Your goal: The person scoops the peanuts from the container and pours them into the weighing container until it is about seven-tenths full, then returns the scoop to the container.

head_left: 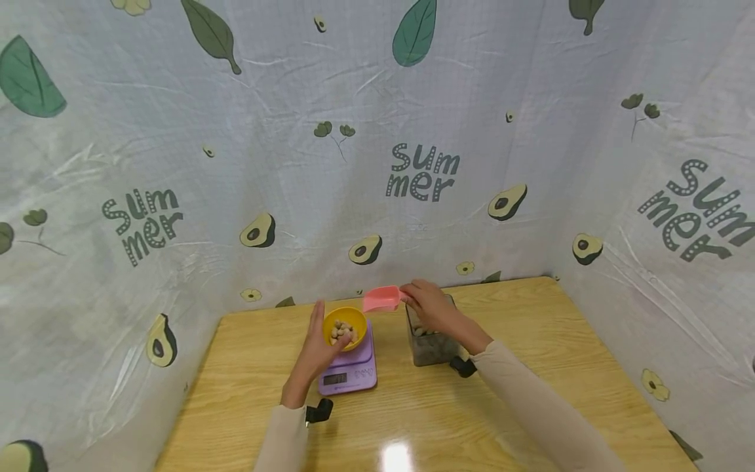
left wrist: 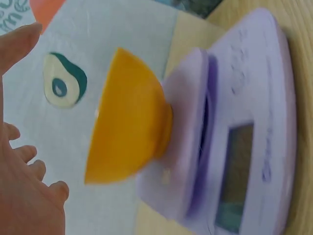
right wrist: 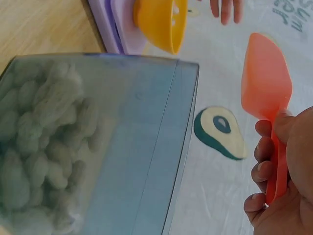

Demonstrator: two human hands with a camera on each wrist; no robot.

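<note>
My right hand (head_left: 428, 305) grips a pink scoop (head_left: 382, 299) by its handle, fingers curled round it in the right wrist view. The scoop is held above the table, between the bowl and the bin; no nuts show in it. A yellow bowl (head_left: 356, 316) with several beige, peanut-like nuts (head_left: 341, 330) sits on a purple kitchen scale (head_left: 364, 375). Beside and over the bowl's left rim, my left hand (head_left: 318, 351) is spread with straight fingers. The left wrist view has a gap between that hand and the bowl (left wrist: 129, 122).
A clear grey bin (right wrist: 142, 142) holding more of the nuts (right wrist: 44, 147) stands to the right of the scale, under my right forearm. The wooden table (head_left: 495, 419) meets a sheet (head_left: 307, 196) printed with avocados and lettering behind and at both sides.
</note>
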